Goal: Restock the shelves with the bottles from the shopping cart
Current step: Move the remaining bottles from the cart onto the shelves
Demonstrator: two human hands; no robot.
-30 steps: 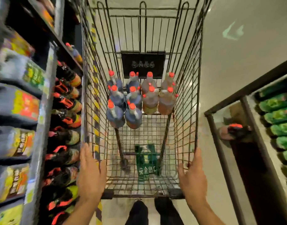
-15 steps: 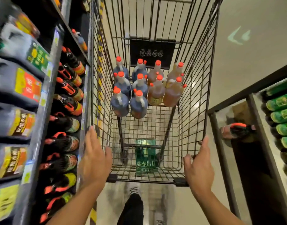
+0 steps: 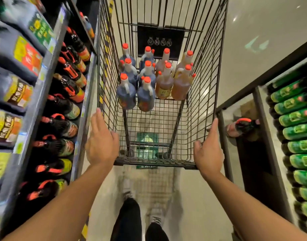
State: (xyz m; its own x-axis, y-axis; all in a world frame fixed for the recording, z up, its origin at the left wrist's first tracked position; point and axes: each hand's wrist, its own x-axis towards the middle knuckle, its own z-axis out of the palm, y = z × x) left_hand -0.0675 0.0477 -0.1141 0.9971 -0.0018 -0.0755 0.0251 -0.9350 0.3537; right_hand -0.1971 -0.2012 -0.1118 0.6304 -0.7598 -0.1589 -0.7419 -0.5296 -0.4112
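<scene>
The shelves [image 3: 50,94] are flanking the aisle, the left one already carrying rows of dark bottles, so the shopping cart [image 3: 159,160] is sitting just beside it, probably for short reaches. Ten bottles [image 3: 145,94] are standing upright at the cart's far end: six dark, four amber. The left hand [image 3: 101,145] and right hand [image 3: 208,150] are hovering spread-fingered at the near rim, gripping nothing.

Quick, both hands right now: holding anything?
Left hand: open, fingers straight, holding nothing, by the cart rim.
Right hand: open, fingers straight, at the cart's rim, gripping nothing.
</scene>
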